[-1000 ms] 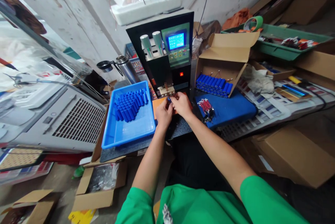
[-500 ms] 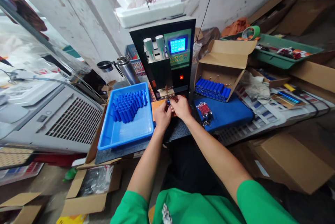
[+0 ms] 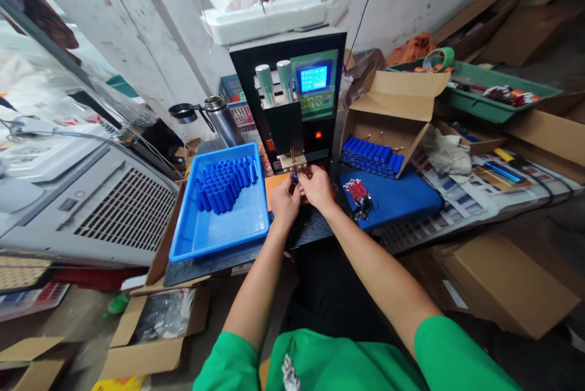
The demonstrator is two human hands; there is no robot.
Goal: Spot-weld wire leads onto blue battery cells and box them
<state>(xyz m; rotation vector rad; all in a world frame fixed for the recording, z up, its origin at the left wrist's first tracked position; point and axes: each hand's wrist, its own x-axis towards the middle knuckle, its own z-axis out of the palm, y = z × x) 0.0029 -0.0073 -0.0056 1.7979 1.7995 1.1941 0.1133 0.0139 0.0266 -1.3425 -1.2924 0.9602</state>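
Both hands meet under the electrodes (image 3: 293, 158) of a black spot welding machine (image 3: 283, 129) with a lit blue screen. My left hand (image 3: 286, 201) is closed on a blue cylindrical battery cell (image 3: 295, 178), most of which the fingers hide. Pinched close to the cell's end, my right hand (image 3: 317, 189) has its fingertips beside the electrode tips; what lies between them is too small to make out. Left of the hands, a blue tray (image 3: 192, 239) holds many upright blue battery cells (image 3: 222, 187). Red and black wire leads (image 3: 359, 196) lie on a blue pad to the right.
An open cardboard box (image 3: 397, 105) with stacked blue cells stands right of the machine. Behind the tray are a steel thermos (image 3: 223, 120) and its cup. A green bin (image 3: 498, 102) sits at the far right. Cardboard boxes (image 3: 507, 275) stand below the table.
The hands stay at the electrodes in nearly the same pose. The view has shifted very slightly; nothing else has visibly moved.
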